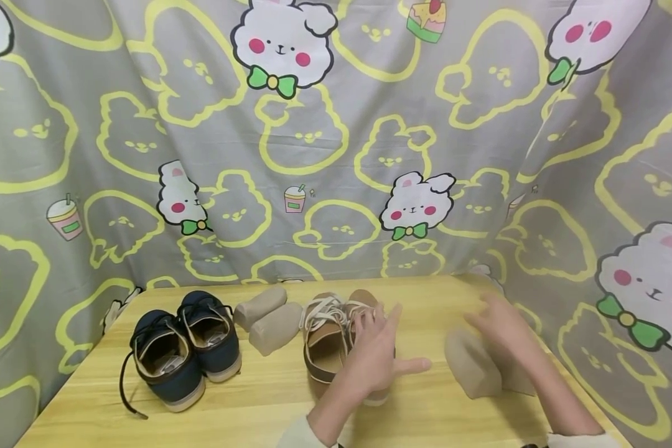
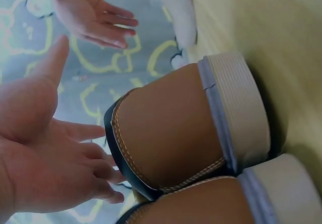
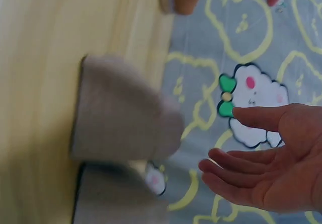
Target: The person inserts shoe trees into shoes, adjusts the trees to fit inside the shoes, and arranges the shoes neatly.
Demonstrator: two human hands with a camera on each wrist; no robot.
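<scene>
Head view: beige forms (image 1: 470, 366) sit on the bench (image 1: 420, 420), toward the wearer from the relaxed, unladen fingers of the nearer right hand (image 1: 504, 323); the left hand (image 1: 375, 350), spread, unladen, overlaps brown shoes (image 1: 325, 336), toes pointing away

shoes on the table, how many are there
4: two navy shoes side by side on the left; two brown shoes in the middle, one partly behind the left hand.

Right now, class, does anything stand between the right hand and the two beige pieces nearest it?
Nothing visible does. The right wrist view shows only open space between the right hand and the two beige pieces; the brown shoes stand off to the person's left.
</scene>
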